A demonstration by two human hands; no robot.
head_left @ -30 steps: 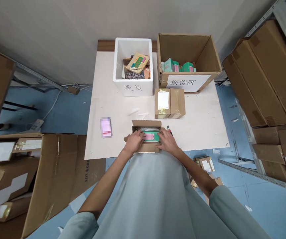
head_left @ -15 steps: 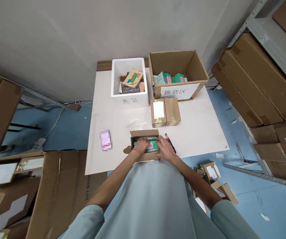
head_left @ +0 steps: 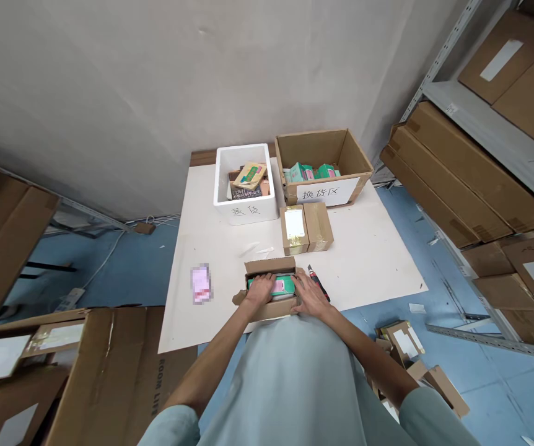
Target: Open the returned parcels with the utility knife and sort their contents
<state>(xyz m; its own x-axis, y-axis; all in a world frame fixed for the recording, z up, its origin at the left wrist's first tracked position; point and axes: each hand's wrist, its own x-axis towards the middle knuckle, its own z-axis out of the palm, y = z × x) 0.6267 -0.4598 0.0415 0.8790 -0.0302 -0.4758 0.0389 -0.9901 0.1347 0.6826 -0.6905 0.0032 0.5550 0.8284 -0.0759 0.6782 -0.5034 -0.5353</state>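
Observation:
A small open cardboard box (head_left: 269, 267) stands at the near edge of the white table (head_left: 369, 248), with a green packaged item (head_left: 282, 286) inside it. My left hand (head_left: 258, 290) rests on the left end of the green item, fingers curled over it. My right hand (head_left: 308, 294) presses against the box's right side, fingers together along the item's right end. A small cutter (head_left: 318, 282) with a red and black handle lies just right of my right hand.
A sealed taped carton (head_left: 305, 228) sits behind the open box. At the far table edge stand a white foam bin (head_left: 245, 183) of books and a labelled cardboard box (head_left: 323, 166) holding green packs. A pink slip (head_left: 201, 283) lies left. Large cartons stand left, shelves of cartons right.
The view has tilted up and drawn back, so the table looks smaller and lower. Both hands stay on the open box and its green item with hardly any shift.

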